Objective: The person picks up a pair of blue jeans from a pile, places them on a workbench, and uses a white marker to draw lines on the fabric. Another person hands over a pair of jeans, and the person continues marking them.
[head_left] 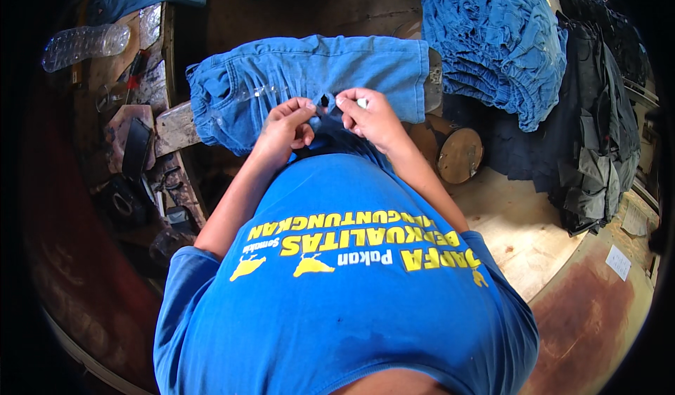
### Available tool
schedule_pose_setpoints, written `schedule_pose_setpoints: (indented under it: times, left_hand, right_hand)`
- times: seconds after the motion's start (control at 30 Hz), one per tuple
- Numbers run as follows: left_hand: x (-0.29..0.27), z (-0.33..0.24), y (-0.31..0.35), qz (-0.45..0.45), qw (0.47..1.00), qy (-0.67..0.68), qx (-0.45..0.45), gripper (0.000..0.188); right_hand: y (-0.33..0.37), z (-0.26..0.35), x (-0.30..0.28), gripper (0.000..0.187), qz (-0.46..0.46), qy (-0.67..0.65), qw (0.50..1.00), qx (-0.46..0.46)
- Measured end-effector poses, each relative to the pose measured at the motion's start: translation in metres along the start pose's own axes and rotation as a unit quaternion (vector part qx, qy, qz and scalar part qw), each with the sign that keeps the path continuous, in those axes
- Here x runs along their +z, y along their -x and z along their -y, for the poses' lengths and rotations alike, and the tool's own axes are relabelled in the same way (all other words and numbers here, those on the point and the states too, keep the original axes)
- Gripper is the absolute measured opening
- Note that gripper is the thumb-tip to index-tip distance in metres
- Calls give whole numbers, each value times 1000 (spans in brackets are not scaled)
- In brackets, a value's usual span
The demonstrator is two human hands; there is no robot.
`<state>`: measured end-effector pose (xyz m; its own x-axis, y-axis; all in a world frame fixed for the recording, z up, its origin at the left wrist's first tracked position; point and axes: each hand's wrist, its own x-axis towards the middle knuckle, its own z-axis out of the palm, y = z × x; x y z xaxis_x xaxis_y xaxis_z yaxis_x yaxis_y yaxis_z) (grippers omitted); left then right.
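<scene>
A pair of blue denim shorts [351,65] lies across a narrow wooden board [177,129] in front of me, its gathered waist to the left and a hemmed leg end to the right. At its near edge, my left hand [285,124] and my right hand [369,117] face each other with fingers pinched. Between their fingertips they hold a small blue piece of cloth [324,100], bent into a loop around a dark gap. Something small and white [363,103] shows by my right fingers; its kind is unclear. Shadow hides what lies just below the hands.
Blue garments are stacked in a thick pile [492,43] at the far right, beside dark garments [598,121]. A clear plastic bottle [86,46] lies on the left bench, near a black phone-like slab [137,147]. A round wooden disc [460,155] stands right of the board.
</scene>
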<state>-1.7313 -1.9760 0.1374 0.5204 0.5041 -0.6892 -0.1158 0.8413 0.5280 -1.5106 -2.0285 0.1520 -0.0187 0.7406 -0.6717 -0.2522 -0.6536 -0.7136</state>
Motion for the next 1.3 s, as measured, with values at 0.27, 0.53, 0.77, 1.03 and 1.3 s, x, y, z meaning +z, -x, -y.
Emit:
schedule_pose_setpoints:
  times: [0.27, 0.53, 0.77, 1.03, 1.3]
  left_hand:
    - [7, -1, 0, -7, 990, -136, 31, 21]
    - [7, -3, -5, 4, 992, -121, 28, 21]
    - [9, -5, -6, -12, 983, -174, 49, 19]
    - [3, -5, -13, 42, 993, -106, 7, 16]
    - [-6, -12, -11, 43, 998, -44, -22, 21]
  right_hand:
    - [2, 7, 14, 21, 2, 42, 999, -5]
    - [-6, -8, 7, 18, 63, -67, 996, 9]
    - [-7, -10, 7, 16, 53, 23, 998, -32]
    - [-12, -11, -2, 18, 102, -80, 992, 8]
    - [-9, -6, -15, 19, 131, -114, 983, 65]
